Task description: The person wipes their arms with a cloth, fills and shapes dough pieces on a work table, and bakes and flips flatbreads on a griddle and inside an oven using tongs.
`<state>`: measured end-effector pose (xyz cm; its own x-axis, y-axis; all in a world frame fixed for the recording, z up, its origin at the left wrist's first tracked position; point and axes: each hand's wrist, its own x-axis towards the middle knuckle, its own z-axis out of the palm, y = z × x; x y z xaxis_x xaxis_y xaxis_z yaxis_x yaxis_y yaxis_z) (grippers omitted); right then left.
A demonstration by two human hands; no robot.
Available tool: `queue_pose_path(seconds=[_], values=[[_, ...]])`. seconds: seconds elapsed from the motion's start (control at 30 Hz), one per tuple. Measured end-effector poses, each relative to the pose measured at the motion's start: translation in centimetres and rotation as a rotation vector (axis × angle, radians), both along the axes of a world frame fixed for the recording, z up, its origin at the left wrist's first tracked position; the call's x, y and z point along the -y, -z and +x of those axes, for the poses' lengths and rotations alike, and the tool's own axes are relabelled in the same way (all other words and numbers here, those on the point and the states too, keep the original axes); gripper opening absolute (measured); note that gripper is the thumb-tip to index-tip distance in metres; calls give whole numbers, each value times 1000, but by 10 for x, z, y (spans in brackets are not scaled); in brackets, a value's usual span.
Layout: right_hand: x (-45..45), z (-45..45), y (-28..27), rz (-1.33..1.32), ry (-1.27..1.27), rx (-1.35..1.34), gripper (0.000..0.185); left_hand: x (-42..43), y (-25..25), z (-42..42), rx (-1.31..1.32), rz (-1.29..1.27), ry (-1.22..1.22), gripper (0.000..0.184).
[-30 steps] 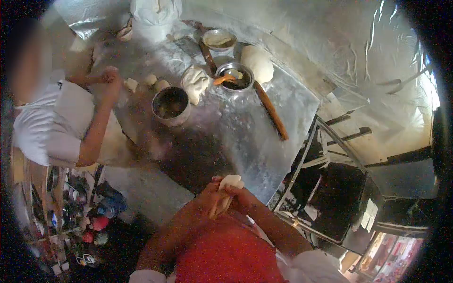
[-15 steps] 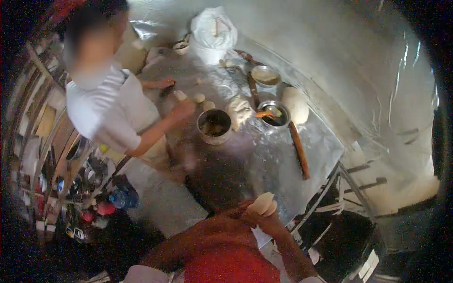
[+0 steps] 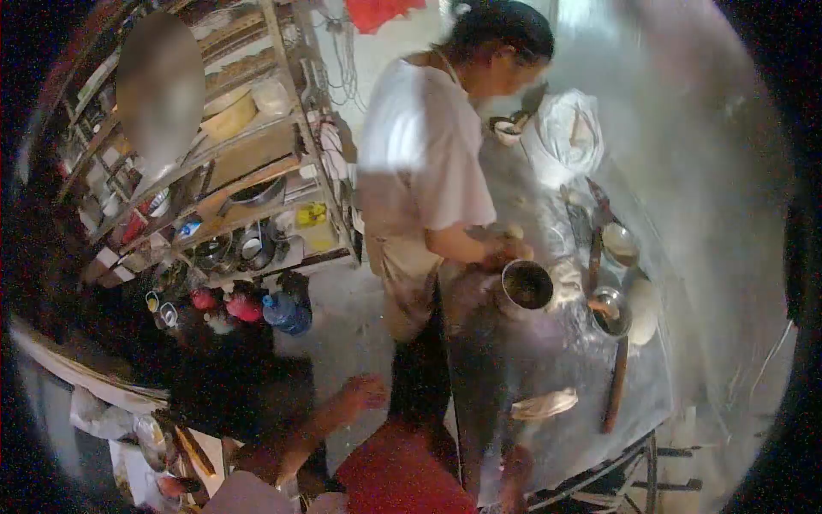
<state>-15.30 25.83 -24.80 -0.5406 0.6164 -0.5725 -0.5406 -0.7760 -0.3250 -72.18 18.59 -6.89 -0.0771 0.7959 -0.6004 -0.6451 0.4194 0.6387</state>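
My left hand (image 3: 368, 392) is held out over the floor, away from the table, with fingers loosely apart and nothing seen in them. Blurred at the near edge of the metal table (image 3: 582, 445), my right hand (image 3: 516, 467) shows too little to read its fingers. Just beyond it is a flattened, elongated piece of dough (image 3: 545, 404), apart from both hands. Farther back are a deep pot (image 3: 527, 285), a lump of dough (image 3: 565, 287), a metal bowl with an orange-handled utensil (image 3: 611, 313), a large dough mass (image 3: 642, 315) and a wooden rolling pin (image 3: 615, 385).
A co-worker (image 3: 428, 146) stands at the table's left side, hands near the pot. A white bag (image 3: 567, 141) and another bowl (image 3: 620, 244) are at the back. Shelves (image 3: 257, 171) stand left, with a blue bottle (image 3: 287, 314) below.
The view has swung left. My hands, earlier together around the dough, are now apart, and the dough is out of them over the table. My left hand has moved out to the left.
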Motion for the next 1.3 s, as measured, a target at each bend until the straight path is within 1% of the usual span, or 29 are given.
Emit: queue_pose_path(seconds=[0.07, 0.1, 0.13, 0.17, 0.23, 0.27, 0.33, 0.43, 0.5, 0.53, 0.57, 0.6, 0.67, 0.7, 0.77, 0.8, 0.83, 0.87, 0.9, 0.93, 0.97, 1.03, 1.07, 1.1, 1.17, 1.2, 1.23, 1.27, 1.3], values=[[-8, -100, -133, 430, -248, 968, 22, 25, -5, -37, -35, 61, -68, 44], [-23, -120, -123, 448, -224, 951, 22, 2, 16, -62, -121, 188, -141, 43], [-26, -131, -135, 630, -275, 1036, 20, 0, 17, -76, -195, 296, -233, 41], [-27, -143, -145, 814, -325, 1123, 18, -4, -2, -86, -198, 303, -242, 41], [-24, -164, -150, 883, -371, 1165, 22, -20, -69, -106, -213, 80, -358, 42], [-24, -176, -142, 948, -409, 1214, 26, -27, -71, -126, -221, 89, -380, 42], [-26, -199, -120, 1077, -472, 1324, 33, -48, -70, -169, -409, 184, -205, 43], [-22, -229, -89, 1207, -518, 1380, 37, -62, -125, -225, -410, 297, -242, 46], [-20, -266, -79, 1274, -526, 1380, 36, -86, -131, -295, -589, 180, -196, 48], [-18, -288, -81, 1401, -529, 1344, 36, -86, -145, -318, -588, 180, -205, 48], [-11, -316, -86, 1526, -529, 1306, 36, -79, -170, -337, -563, 288, -228, 48], [-5, -347, -81, 1533, -533, 1304, 36, -72, -182, -359, -538, 396, -251, 47], [4, -407, -74, 1714, -879, 1361, 32, -65, -171, -418, -514, 381, -231, 47], [15, -423, -50, 1729, -911, 1365, 32, -58, -155, -443, -484, 361, -209, 47], [35, -463, 3, 2265, -610, 1463, 29, -46, -117, -487, -439, 397, -256, 50], [29, -482, -18, 2267, -608, 1459, 29, -46, -117, -492, -446, 244, -237, 51], [33, -520, -54, 2207, -708, 1262, 30, -36, -109, -511, -446, 94, -215, 52], [38, -543, -96, 2144, -801, 1073, 31, -28, -82, -532, -436, 104, -222, 52], [39, -556, -115, 2156, -818, 1074, 31, -28, -32, -564, -295, 198, -212, 50], [39, -568, -128, 1756, -894, 1114, 33, -25, -3, -585, -155, 291, -205, 48], [38, -578, -134, 1356, -936, 1126, 35, -14, -21, -589, -149, 293, -219, 48], [32, -589, -137, 1346, -920, 1130, 34, 10, -89, -596, -401, 242, -460, 42], [26, -591, -136, 1330, -896, 1132, 33, 16, -80, -603, -402, 237, -472, 42], [10, -591, -121, 1342, -903, 1116, 33, 13, -101, -654, -671, 281, -529, 40], [-28, -599, -74, 1240, -891, 757, 36, 76, -113, -728, -1249, 368, -594, 37], [-31, -588, -50, 1156, -888, 598, 37, 65, -155, -789, -1519, 399, -595, 36], [-26, -578, -30, 1068, -878, 450, 38, 70, -151, -798, -1781, 436, -585, 34], [-44, -521, 96, 996, -857, 310, 40, 62, -194, -775, -1778, 444, -576, 34], [-42, -532, 96, 1009, -838, 319, 40, 73, -274, -817, -1732, 351, -604, 34]])
